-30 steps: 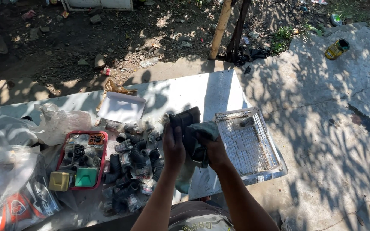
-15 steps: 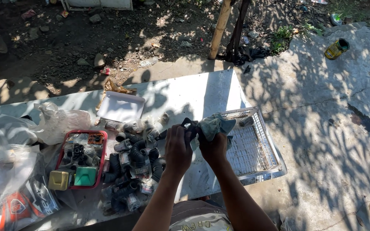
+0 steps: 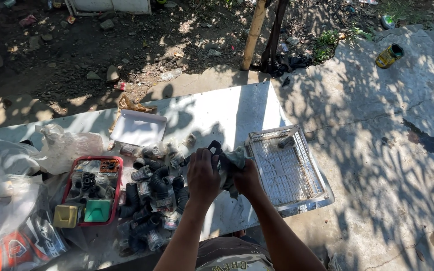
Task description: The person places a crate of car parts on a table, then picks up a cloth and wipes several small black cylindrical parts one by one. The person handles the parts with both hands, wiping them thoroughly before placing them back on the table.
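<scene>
My left hand (image 3: 203, 175) and my right hand (image 3: 246, 176) are together over the white table (image 3: 217, 113), both gripping a crumpled grey-green cloth (image 3: 231, 161) wrapped round a black rubber hose piece (image 3: 213, 147) whose curved end sticks up above my left fingers. Just left of my hands lies a heap of several black rubber hose elbows (image 3: 151, 193), some in clear wrappers. A white wire basket (image 3: 287, 168) stands right of my right hand, with one small dark part (image 3: 285, 141) lying at its far end.
A red tray (image 3: 92, 189) holds small black parts plus a yellow and a green box. A white box lid (image 3: 139, 127) lies behind the heap. Plastic bags (image 3: 21, 165) crowd the table's left. Beyond are dirt, a wooden post (image 3: 253, 34) and a tin can (image 3: 389, 55) on concrete.
My hands have shifted slightly right and closed up together; the cloth, earlier spread over the part, is now bunched between them with the hose end showing.
</scene>
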